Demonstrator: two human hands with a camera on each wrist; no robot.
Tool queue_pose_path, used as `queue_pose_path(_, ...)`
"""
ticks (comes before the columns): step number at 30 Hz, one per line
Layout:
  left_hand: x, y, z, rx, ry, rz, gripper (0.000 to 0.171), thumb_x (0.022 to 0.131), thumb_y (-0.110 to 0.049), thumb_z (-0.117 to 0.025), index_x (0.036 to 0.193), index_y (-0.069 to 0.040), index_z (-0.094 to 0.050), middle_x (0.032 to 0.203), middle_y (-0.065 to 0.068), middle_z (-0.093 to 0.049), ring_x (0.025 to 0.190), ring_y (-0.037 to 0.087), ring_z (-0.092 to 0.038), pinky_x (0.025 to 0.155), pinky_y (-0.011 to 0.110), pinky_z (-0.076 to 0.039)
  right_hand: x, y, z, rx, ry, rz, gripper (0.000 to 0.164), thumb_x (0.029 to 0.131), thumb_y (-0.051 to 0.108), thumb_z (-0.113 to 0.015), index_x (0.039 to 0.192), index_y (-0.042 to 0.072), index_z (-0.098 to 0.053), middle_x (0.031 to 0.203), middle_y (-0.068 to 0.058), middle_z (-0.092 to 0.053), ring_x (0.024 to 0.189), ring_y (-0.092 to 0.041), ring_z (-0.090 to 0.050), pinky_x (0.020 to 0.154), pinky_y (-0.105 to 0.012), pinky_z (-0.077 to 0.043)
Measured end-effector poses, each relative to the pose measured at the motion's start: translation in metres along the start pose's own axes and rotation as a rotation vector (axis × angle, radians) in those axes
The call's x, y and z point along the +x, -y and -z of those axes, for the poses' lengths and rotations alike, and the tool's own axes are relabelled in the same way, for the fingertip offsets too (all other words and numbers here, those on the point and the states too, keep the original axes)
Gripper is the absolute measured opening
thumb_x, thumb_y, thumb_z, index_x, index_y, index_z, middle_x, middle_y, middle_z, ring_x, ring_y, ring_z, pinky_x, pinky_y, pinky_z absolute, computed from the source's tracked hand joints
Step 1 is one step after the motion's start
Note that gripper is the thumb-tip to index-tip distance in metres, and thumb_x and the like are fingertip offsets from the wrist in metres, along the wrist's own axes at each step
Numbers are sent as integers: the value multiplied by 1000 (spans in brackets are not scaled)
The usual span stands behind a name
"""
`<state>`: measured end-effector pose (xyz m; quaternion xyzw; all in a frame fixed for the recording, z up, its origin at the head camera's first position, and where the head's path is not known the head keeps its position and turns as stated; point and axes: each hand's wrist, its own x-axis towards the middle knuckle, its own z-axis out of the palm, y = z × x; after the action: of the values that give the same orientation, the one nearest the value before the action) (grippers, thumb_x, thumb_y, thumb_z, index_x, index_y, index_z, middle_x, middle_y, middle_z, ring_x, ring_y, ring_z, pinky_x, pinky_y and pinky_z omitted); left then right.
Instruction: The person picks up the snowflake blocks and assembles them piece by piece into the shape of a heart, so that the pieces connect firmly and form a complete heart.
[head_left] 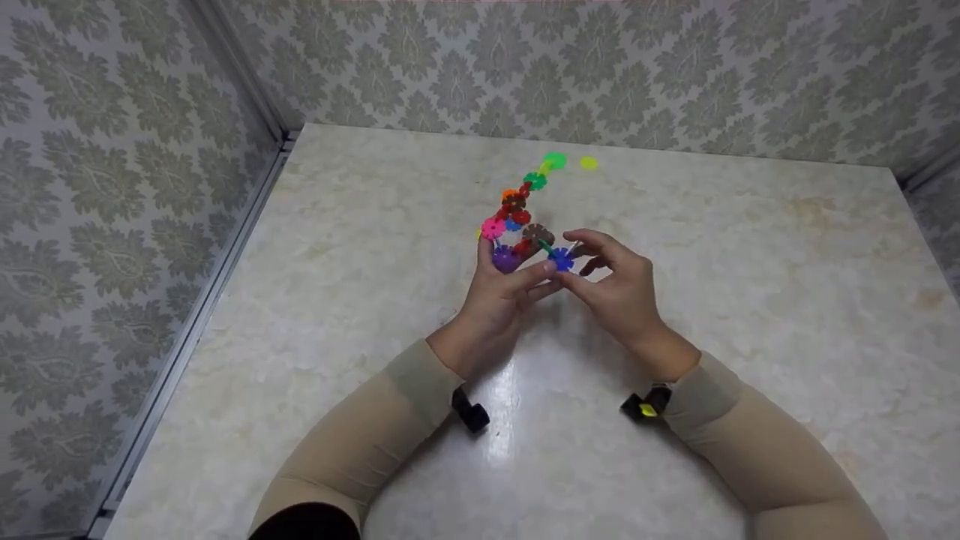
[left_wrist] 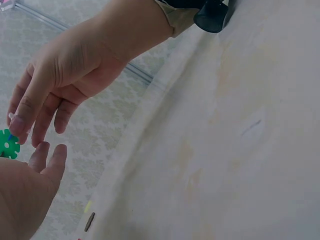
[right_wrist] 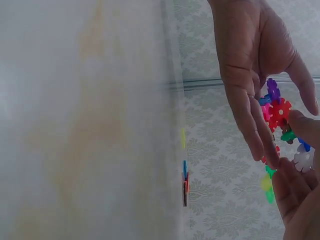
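Note:
A chain of colourful notched plastic discs point(head_left: 514, 201) runs from the hands toward the back of the table, ending in a light green disc point(head_left: 555, 160). My left hand point(head_left: 491, 300) holds its near end, around a purple disc point(head_left: 506, 259), with the thumb tip at a blue disc point(head_left: 561, 260). My right hand point(head_left: 622, 292) pinches a white disc point(right_wrist: 303, 159) beside the blue one, thumb and index fingertips meeting there. In the left wrist view, a green disc point(left_wrist: 9, 145) shows just below the right fingertips. The left fingers partly hide the chain in the right wrist view.
A loose yellow disc point(head_left: 589, 163) lies near the table's back edge, right of the chain's end. The pale marbled table point(head_left: 750, 315) meets patterned walls point(head_left: 525, 67) at the back and left. A black wrist camera point(head_left: 471, 411) sits on the left cuff.

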<state>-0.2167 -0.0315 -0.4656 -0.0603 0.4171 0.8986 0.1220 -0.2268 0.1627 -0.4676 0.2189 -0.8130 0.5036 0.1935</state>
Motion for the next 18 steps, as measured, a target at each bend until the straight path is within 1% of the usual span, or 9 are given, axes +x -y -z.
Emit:
queue_pose_path(1,-1,1,-1,1,-2,-8,122,93,2,-90,174,-45,-12,164,9,-59,127,37,-80,108,51,-67,0,1,0,-31,-3,12,50,92,15,-97,139,10,-78,128,-7,-84,109,-19,-77,88,-23,-63)
queue_pose_path(3,-2,2,-4,6,-1,-42,120,92,3,-91,174,-41,-15,164,12,-59,129,36,-79,108,50,-68,-1,3,-1,-83,-11,39,51,91,17,-98,138,11,-79,122,-8,-84,108,-25,-74,85,-30,-61)
queue_pose_path(6,-4,5,-7,21,-42,-84,119,88,-2,-97,172,-40,-21,163,10,-60,130,31,-78,105,47,-69,-3,6,-2,-134,-22,83,51,90,19,-99,136,10,-80,116,-10,-83,106,-33,-72,82,-39,-60)
queue_pose_path(7,-5,6,-9,20,-54,-98,116,86,-3,-98,170,-38,-25,163,11,-61,131,31,-78,104,47,-69,-4,7,-3,-143,-24,95,51,89,19,-100,135,10,-80,116,-11,-83,105,-34,-72,82,-41,-60)
queue_pose_path(10,-6,9,-11,19,-111,-108,119,82,-7,-102,169,-39,-28,163,9,-61,127,31,-80,101,47,-70,-6,10,-5,-160,-41,138,51,87,17,-101,133,9,-80,118,-10,-83,105,-33,-73,81,-40,-60)
queue_pose_path(13,-8,10,-13,17,-157,-106,118,82,-8,-103,169,-39,-28,159,11,-65,120,34,-83,99,45,-70,-8,11,-7,-169,-51,181,53,86,17,-102,133,7,-80,119,-10,-84,107,-29,-73,83,-36,-59)
queue_pose_path(15,-8,10,-13,16,-170,-110,117,82,-8,-103,168,-38,-29,158,12,-66,117,35,-84,98,44,-71,-9,10,-8,-168,-46,201,54,86,19,-102,133,6,-79,121,-10,-83,108,-28,-72,83,-35,-59)
queue_pose_path(18,-7,9,-11,27,-150,-137,111,83,-9,-102,166,-37,-33,157,15,-67,114,35,-85,95,43,-72,-9,8,-9,-156,-22,207,56,86,22,-101,134,6,-78,124,-11,-83,110,-26,-72,86,-32,-60)
